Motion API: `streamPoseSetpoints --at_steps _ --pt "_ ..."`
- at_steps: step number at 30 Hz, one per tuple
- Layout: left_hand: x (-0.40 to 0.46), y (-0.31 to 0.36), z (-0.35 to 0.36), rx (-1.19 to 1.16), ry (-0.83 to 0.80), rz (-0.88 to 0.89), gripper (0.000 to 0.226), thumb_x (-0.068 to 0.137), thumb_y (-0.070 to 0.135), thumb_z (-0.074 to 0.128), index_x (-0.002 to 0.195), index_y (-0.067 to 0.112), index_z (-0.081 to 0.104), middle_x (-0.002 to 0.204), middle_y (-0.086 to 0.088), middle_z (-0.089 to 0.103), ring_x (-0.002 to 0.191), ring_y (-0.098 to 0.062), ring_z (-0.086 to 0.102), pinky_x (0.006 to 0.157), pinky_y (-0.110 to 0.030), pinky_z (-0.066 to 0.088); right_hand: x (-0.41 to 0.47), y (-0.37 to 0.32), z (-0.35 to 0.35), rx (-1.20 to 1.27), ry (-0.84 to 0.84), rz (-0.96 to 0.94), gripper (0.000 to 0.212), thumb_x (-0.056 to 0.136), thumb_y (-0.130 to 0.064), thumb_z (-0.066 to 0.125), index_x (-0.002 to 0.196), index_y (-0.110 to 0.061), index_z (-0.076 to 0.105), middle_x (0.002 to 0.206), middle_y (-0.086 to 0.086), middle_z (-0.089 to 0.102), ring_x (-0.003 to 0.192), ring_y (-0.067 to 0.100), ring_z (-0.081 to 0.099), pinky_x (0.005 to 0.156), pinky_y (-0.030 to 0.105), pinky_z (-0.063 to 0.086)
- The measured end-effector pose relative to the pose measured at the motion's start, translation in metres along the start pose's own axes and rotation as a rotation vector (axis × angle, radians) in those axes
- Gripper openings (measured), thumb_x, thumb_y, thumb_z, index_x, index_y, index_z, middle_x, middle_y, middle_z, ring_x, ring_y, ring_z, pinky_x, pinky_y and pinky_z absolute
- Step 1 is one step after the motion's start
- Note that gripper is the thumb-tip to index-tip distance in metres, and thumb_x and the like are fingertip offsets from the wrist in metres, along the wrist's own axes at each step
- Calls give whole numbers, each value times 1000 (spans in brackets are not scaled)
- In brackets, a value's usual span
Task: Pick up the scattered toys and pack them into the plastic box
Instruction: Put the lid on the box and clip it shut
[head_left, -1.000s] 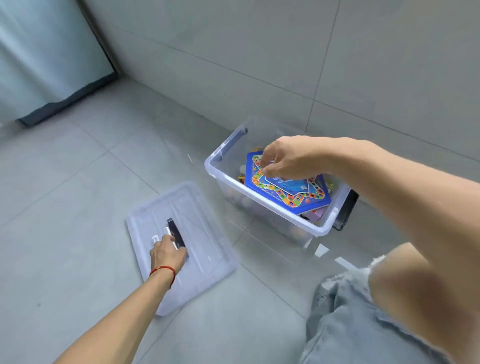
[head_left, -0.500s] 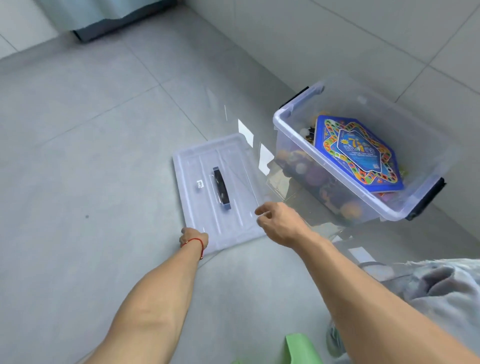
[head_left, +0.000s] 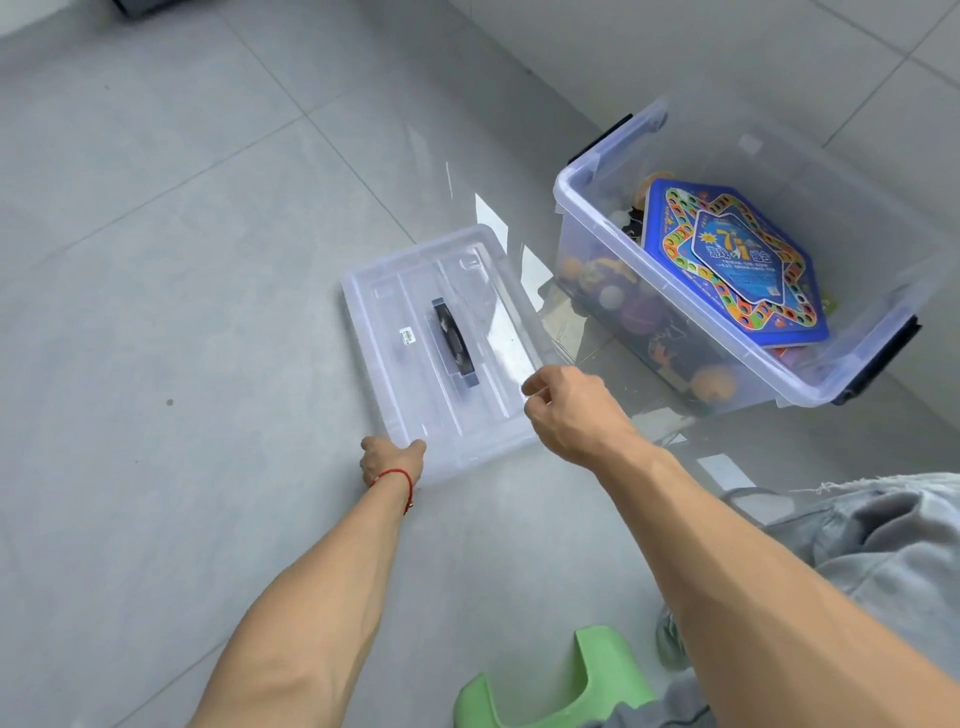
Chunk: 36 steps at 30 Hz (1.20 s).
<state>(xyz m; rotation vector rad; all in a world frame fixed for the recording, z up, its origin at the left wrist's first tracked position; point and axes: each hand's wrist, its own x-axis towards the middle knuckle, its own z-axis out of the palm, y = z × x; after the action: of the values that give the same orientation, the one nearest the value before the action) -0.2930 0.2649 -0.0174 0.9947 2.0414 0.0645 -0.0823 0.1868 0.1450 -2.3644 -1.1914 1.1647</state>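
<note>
Clear plastic, the lid (head_left: 441, 338) lies flat on the grey tiled floor (head_left: 182, 260) with its dark handle (head_left: 453, 343) facing up and a small white label (head_left: 407, 335) beside the handle. My left hand (head_left: 389, 460) grips the lid's near corner, thumb on top and fingers curled under the edge, a red string bracelet (head_left: 397, 480) on that wrist. My right hand (head_left: 569, 410) is at the lid's right near edge with the fingers curled; it seems to pinch the rim, though I cannot quite tell from this angle whether it touches.

Just to the right of the lid, well beyond my right hand, stands the plastic box (head_left: 727, 338), open and close to the wall (head_left: 675, 52), with black latches (head_left: 883, 358) at its ends. A blue hexagonal game board (head_left: 737, 260) lies tilted on top of the toys (head_left: 623, 306) packed inside, which show as orange and purple shapes through the clear side wall.

At the near edge of the floor, between my forearms, sits a green stool (head_left: 561, 680), and grey shorts (head_left: 883, 561) cover my knee on the right.
</note>
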Motion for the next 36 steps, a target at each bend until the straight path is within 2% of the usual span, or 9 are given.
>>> streamPoseSetpoints --at_steps 2,7,10,14,17,21,24,28,36 --pt "-6 5 -17 -281 -112 -8 47 60 18 70 100 -1 56 93 -9 57 68 -22 68 60 -25 48 -2 -6 -5 26 13 -13 41 90 -20 44 127 -21 63 124 4 66 106 27 61 80 33 50" --pt "-18 39 -62 -666 -322 6 26 58 -8 53 72 12 45 92 -9 51 72 -29 75 74 -38 51 -9 -25 -27 129 59 -44 38 91 -19 46 124 -23 66 116 2 68 96 20 58 70 28 44" --pt "-40 61 -93 -682 -223 37 40 29 4 56 67 12 49 86 -10 62 76 -31 63 75 -41 48 -17 -37 -54 139 86 -97 36 90 -21 50 121 -24 68 100 -7 69 100 19 62 79 30 47" --pt "-99 84 -125 -678 47 179 28 44 3 53 72 8 49 74 -4 36 69 -23 34 67 -29 35 -33 -41 -110 160 121 -166 36 85 -30 54 118 -28 69 119 -4 70 112 21 64 97 36 51" --pt "-136 99 -136 -784 57 252 40 41 5 54 80 10 46 80 -2 46 72 -26 46 67 -27 38 -49 -34 -148 142 158 -118 38 88 -30 57 122 -17 66 116 8 68 102 27 66 88 38 55" --pt "-182 142 -115 -1011 -339 244 60 46 -5 50 103 11 42 96 -24 72 73 -33 71 78 -54 55 -63 -16 -183 171 115 60 28 91 -39 59 84 -14 50 83 5 55 72 24 57 66 31 47" --pt "-230 183 -70 -1048 -611 246 42 61 -8 45 102 3 47 85 -22 71 67 -32 69 61 -43 57 -60 -7 -204 592 7 153 38 94 -43 63 110 -12 47 109 15 58 98 39 70 85 51 59" --pt "-275 223 6 -1067 -883 238 61 64 -13 52 121 6 44 102 -24 67 87 -34 72 62 -42 57 -43 21 -252 896 185 242 19 99 -8 59 115 -1 51 106 22 65 88 33 70 82 52 60" --pt "-290 226 89 -811 -852 194 31 81 -12 65 108 1 57 85 -19 63 72 -28 64 70 -38 54 -35 157 -287 782 230 349 20 97 2 56 114 0 45 88 21 58 63 27 57 64 39 57"
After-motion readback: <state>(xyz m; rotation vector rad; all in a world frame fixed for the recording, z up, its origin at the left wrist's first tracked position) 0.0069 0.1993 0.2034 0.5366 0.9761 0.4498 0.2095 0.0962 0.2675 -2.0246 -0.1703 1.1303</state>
